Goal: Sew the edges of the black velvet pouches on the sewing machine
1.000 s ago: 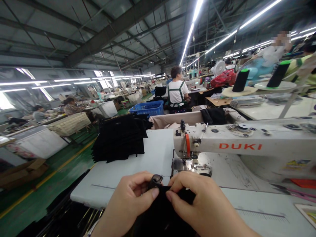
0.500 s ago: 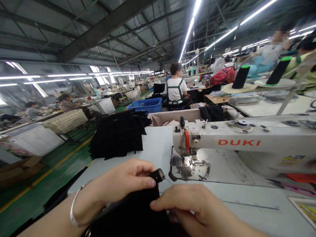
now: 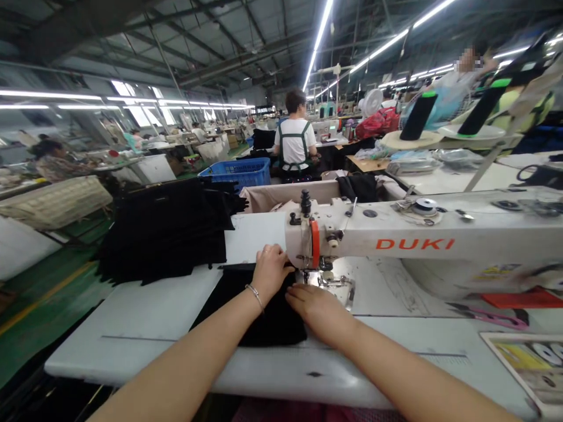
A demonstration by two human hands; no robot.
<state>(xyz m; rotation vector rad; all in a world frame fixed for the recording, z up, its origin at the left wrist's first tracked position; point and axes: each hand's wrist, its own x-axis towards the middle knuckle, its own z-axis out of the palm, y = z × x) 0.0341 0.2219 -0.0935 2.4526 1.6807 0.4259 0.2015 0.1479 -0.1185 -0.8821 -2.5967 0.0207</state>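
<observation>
A piece of black fabric [image 3: 268, 319] lies on the sewing machine's pale bed, its upper right part at the presser foot. My left hand [image 3: 273, 271], with a silver bracelet on the wrist, is closed on the fabric's upper edge just left of the needle area. On the fabric's right edge rest the fingertips of my right hand [image 3: 319, 310], stretched out and lying flat; its thumb is hidden. Both hands are close together beside the metal needle plate [image 3: 345, 287]. The white sewing machine [image 3: 417, 225] marked DUKI extends to the right.
A stack of black fabric pieces [image 3: 167, 228] lies at the left. Pink-handled scissors [image 3: 501, 316] and a red flat item [image 3: 521, 298] lie at the right. Behind the machine are a blue basket [image 3: 241, 171], a seated person [image 3: 294, 138] and black thread cones [image 3: 419, 117].
Both hands have moved forward with the black fabric, from in front of the bed to the presser foot. The fabric now lies flat on the bed. My view has shifted right.
</observation>
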